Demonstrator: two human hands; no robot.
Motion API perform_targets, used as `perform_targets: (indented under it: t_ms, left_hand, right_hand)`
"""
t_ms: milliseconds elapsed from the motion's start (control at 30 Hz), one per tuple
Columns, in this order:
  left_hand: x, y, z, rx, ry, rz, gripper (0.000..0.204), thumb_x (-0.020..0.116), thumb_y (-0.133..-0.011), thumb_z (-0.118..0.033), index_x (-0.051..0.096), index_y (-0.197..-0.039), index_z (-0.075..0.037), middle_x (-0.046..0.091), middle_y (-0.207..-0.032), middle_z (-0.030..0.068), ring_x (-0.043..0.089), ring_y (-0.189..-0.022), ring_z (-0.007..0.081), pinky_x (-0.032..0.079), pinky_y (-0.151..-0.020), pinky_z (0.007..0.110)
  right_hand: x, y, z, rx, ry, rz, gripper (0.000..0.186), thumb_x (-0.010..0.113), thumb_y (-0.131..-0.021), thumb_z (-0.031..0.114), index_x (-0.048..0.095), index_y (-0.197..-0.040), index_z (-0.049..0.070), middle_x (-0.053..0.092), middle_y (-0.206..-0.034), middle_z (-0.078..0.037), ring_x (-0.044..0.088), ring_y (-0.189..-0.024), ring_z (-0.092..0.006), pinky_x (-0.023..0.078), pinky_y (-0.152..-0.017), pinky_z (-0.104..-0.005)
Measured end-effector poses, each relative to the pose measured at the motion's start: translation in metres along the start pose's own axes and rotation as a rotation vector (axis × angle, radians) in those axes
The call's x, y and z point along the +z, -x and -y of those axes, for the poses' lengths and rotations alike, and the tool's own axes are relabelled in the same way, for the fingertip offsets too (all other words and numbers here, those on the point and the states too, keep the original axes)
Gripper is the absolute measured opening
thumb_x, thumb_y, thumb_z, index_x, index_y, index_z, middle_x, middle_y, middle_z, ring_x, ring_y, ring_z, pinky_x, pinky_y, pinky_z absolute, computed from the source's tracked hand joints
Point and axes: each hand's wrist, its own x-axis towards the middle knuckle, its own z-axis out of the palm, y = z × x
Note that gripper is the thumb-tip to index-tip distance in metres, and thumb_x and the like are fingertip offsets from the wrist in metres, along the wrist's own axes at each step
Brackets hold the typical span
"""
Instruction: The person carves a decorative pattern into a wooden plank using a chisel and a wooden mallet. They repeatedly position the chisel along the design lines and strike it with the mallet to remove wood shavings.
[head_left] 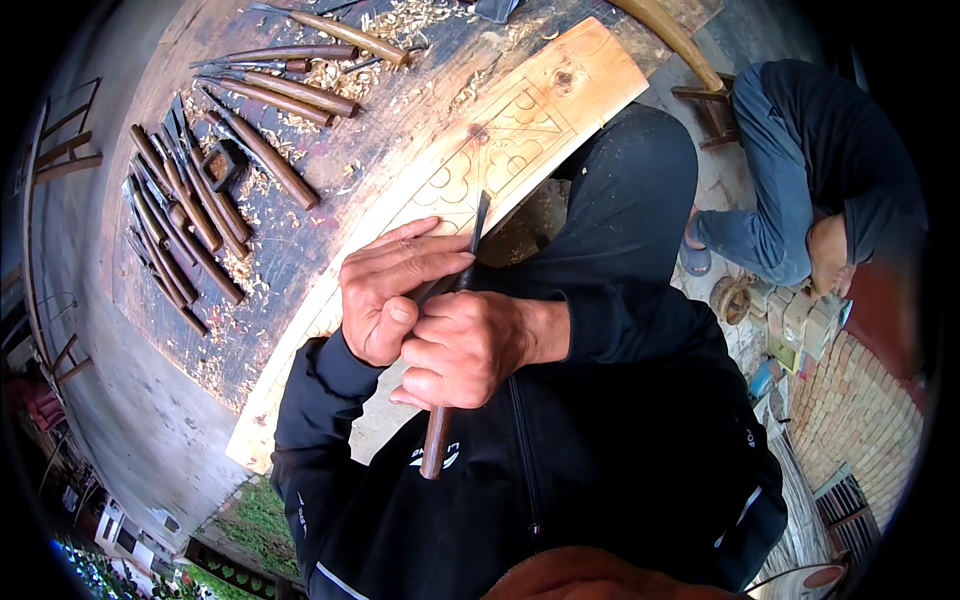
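Observation:
My right hand (pixel 470 345) is wrapped around the brown wooden handle of a carving chisel (pixel 436 445). The dark blade points away from me and its tip is over the edge of a pale wooden board (pixel 590 65). My left hand (pixel 385 285) lies on the board with its fingers stretched out. Its fingertips touch the chisel near the base of the blade, and its thumb rests by my right fist. Outlined curves and straight lines mark the board's face, along with a few knots. Both hands hide part of the board and of the chisel.
Several wooden-handled carving tools (pixel 285 95) lie among curled shavings on the worn workbench (pixel 400 120). More chisels (pixel 190 215) are bunched at the left beside a small dark square block (pixel 223 165). At the right, another person (pixel 790 180) sits bent over, near stacked bricks (pixel 865 420).

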Motion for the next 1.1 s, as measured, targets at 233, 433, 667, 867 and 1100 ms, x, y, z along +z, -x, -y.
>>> perform_targets:
  t_ms: [233, 433, 667, 867, 1100]
  left_hand:
    - [0.003, 0.005, 0.004, 0.002, -0.016, 0.011, 0.094, 0.026, -0.111, -0.069, 0.08, -0.112, 0.008, 0.079, -0.115, 0.0278, 0.077, -0.113, 0.0443, 0.049, -0.116, 0.056]
    - [0.003, 0.004, 0.0, 0.027, -0.003, -0.029, 0.089, 0.025, -0.113, -0.063, 0.079, -0.11, 0.007, 0.08, -0.113, 0.0238, 0.077, -0.11, 0.0442, 0.049, -0.115, 0.056]
    - [0.026, -0.005, -0.03, 0.191, -0.549, -0.066, 0.041, 0.084, -0.087, -0.028, 0.078, -0.12, -0.003, 0.075, -0.133, 0.0156, 0.074, -0.11, 0.0338, 0.059, -0.094, 0.042]
    - [0.057, -0.01, -0.017, 0.2, -1.044, 0.048, 0.051, 0.084, -0.088, -0.026, 0.073, -0.13, 0.0, 0.067, -0.148, 0.0132, 0.067, -0.115, 0.0263, 0.049, -0.081, 0.034]
    - [0.057, -0.002, -0.008, 0.271, -0.87, -0.131, 0.044, 0.087, -0.083, -0.023, 0.078, -0.119, 0.0, 0.07, -0.146, 0.014, 0.069, -0.112, 0.0235, 0.05, -0.078, 0.031]
  right_hand:
    - [0.002, 0.012, -0.005, -0.024, 0.02, 0.056, 0.039, 0.08, -0.083, 0.021, 0.048, -0.063, 0.012, 0.046, -0.061, -0.001, 0.051, -0.053, -0.0167, 0.039, -0.05, -0.033]
    - [-0.017, -0.004, -0.006, -0.029, -0.025, 0.011, 0.043, 0.084, -0.081, 0.015, 0.044, -0.064, 0.011, 0.044, -0.064, -0.001, 0.048, -0.052, -0.0185, 0.037, -0.048, -0.034]
    - [-0.116, -0.028, 0.007, 0.622, -0.647, -0.533, 0.042, 0.056, -0.111, 0.041, 0.043, -0.086, 0.01, 0.064, -0.08, -0.016, 0.045, -0.057, -0.0174, 0.042, -0.055, -0.0315]
    - [-0.129, -0.007, -0.023, 0.585, -0.911, -0.821, 0.063, 0.038, -0.113, 0.059, 0.035, -0.069, 0.015, 0.053, -0.064, -0.011, 0.037, -0.048, -0.0154, 0.032, -0.05, -0.0314]
    - [-0.125, 0.004, -0.037, 0.582, -0.937, -0.814, 0.068, 0.028, -0.115, 0.065, 0.033, -0.068, 0.015, 0.05, -0.06, -0.009, 0.034, -0.043, -0.0139, 0.027, -0.047, -0.0296]
